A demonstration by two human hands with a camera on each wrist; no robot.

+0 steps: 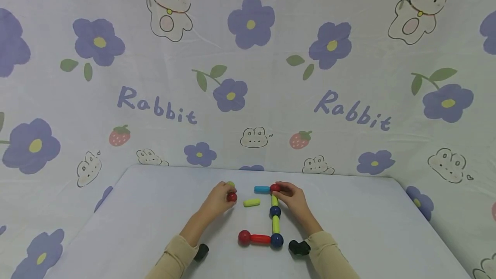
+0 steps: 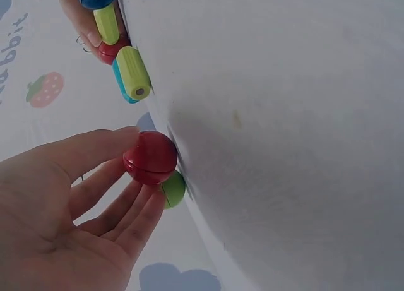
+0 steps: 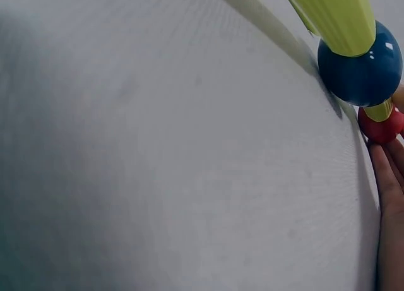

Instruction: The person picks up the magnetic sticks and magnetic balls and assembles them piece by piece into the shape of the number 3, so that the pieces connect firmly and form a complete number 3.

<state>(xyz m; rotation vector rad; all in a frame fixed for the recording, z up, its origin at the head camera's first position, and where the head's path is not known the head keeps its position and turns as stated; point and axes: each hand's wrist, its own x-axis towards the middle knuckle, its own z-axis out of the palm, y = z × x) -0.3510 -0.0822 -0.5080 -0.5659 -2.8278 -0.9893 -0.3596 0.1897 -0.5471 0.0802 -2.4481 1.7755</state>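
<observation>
My left hand (image 1: 215, 198) pinches a red ball (image 2: 150, 153) between thumb and fingers. Just beyond it, a green ball (image 2: 175, 190) shows partly behind the fingertips. My right hand (image 1: 296, 199) grips another red ball (image 1: 274, 188) at the far end of a joined chain. From that ball a light-blue rod (image 1: 261, 189) points left. Toward me run a yellow-green rod (image 1: 274, 200), a dark-blue ball (image 3: 360, 70), a second yellow-green rod (image 1: 276, 224) and another dark-blue ball (image 1: 277, 240). A red rod (image 1: 261, 239) there leads left to a red ball (image 1: 244, 237).
Between the hands, a loose yellow-green rod (image 1: 252, 202) lies on the white table (image 1: 135, 218). Black wrist devices (image 1: 299, 247) sit by both sleeves. Behind the table's far edge hangs a patterned cloth (image 1: 271, 76) with rabbits and purple flowers.
</observation>
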